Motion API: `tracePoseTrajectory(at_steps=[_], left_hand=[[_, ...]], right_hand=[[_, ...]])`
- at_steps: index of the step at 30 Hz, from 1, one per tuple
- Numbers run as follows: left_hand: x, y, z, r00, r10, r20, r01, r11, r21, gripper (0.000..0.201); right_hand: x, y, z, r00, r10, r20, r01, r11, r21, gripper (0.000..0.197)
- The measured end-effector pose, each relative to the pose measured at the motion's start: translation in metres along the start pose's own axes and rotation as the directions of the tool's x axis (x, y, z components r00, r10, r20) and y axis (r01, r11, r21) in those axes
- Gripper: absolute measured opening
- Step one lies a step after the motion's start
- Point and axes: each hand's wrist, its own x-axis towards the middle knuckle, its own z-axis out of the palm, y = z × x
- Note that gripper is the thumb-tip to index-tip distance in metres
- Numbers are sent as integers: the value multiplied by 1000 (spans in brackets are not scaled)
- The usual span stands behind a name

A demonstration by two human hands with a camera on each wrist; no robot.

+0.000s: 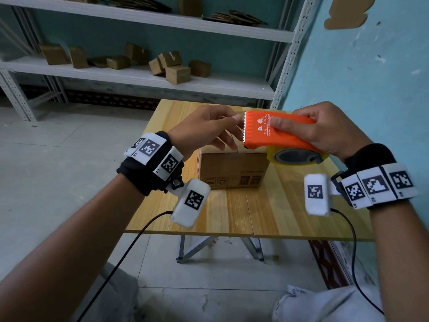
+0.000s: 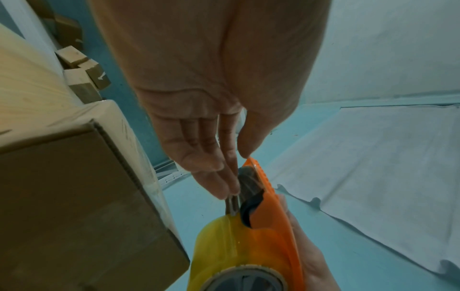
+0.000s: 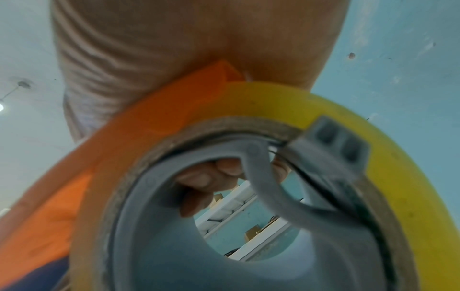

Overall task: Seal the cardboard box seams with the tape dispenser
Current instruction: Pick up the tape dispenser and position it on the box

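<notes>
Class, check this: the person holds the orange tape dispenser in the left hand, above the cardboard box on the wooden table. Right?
Wrong hand. The head view shows the right hand gripping the tape dispenser; the left hand only reaches its toothed end. The rest stands.

I am in a storeroom where boxes get packed. White metal shelves point(image 1: 148, 75) by the blue wall point(image 1: 371, 73) hold lots of little cardboard boxes point(image 1: 177, 74) and flat cardboard point(image 1: 234, 18). My wooden table point(image 1: 243, 212) stands on a bare grey floor point(image 1: 58, 147).
</notes>
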Motion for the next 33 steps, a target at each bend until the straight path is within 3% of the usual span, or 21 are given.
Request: tracePoseTrajectory(at_steps=[19, 24, 26, 29, 33], left_hand=[[-2, 0, 2, 998, 16, 63, -15, 1000, -25, 28], [-2, 1, 4, 1000, -2, 29, 6, 992, -128, 25], [-2, 2, 7, 996, -10, 89, 25, 985, -170, 28], [-4, 5, 11, 986, -4, 164, 48, 963, -267, 33], [-2, 4, 11, 993, -15, 120, 54, 945, -323, 31]], right_hand=[[-1, -2, 2, 999, 35, 13, -36, 999, 32, 44], [-1, -3, 2, 990, 135, 44, -141, 963, 229, 45], [-1, -4, 2, 981, 181, 71, -194, 935, 296, 46], [1, -4, 3, 975, 207, 85, -223, 928, 298, 53], [0, -5, 3, 974, 206, 91, -225, 924, 311, 52]])
